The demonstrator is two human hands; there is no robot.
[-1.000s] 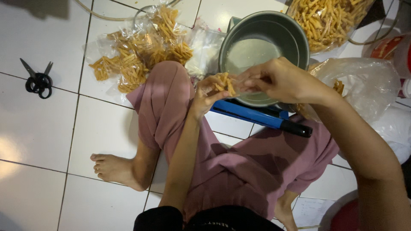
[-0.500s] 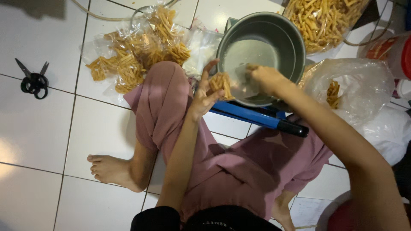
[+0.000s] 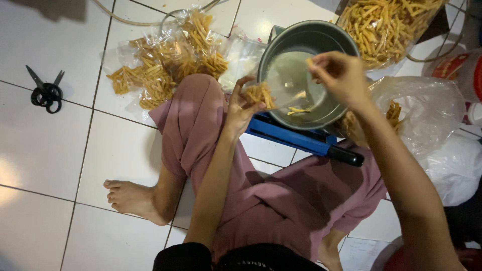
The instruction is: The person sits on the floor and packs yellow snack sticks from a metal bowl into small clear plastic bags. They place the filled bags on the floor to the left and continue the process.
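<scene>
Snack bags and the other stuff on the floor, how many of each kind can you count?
Hands: 2, left hand holding a small snack bag, right hand over the bowl
Metal bowl: 1
Scissors: 1
Blue sealer: 1
Pile of filled bags: 1, single bags too jumbled to count
Big open sack of snacks: 1
Total: 8

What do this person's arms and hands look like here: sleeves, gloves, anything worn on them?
Both arms are bare along their whole visible length, with no sleeves showing. The left hand and right hand are ungloved. No watch, bracelet or ring can be made out, and the dim light leaves finer detail on the fingers unclear.
</scene>
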